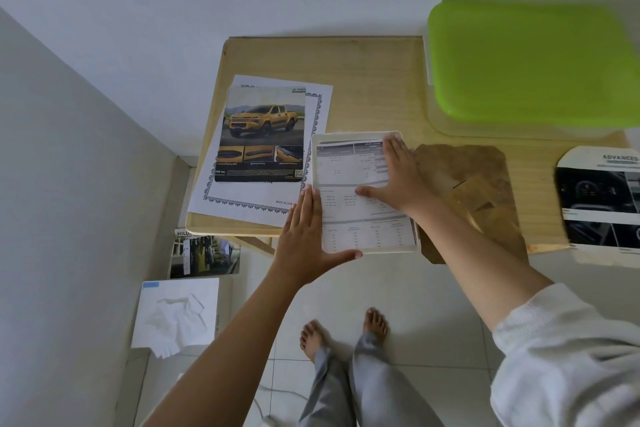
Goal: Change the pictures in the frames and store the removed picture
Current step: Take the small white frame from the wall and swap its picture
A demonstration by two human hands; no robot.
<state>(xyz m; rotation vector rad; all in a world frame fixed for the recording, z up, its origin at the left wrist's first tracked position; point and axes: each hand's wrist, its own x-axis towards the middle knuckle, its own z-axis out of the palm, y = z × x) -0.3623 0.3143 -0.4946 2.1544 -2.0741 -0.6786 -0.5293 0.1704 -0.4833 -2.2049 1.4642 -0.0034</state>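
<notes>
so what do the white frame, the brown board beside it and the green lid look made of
White rectangular picture frame: painted wood or plastic, smooth matt rim; cannot tell which. Brown flat board: likely pressed fibreboard, dull mottled surface with a cut flap. Lime green rounded lid: plastic, even bright colour, moulded rounded corners.

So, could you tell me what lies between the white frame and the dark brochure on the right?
In the head view, a brown backing board lies between the white frame and the dark brochure, then a strip of bare wooden table.
</notes>
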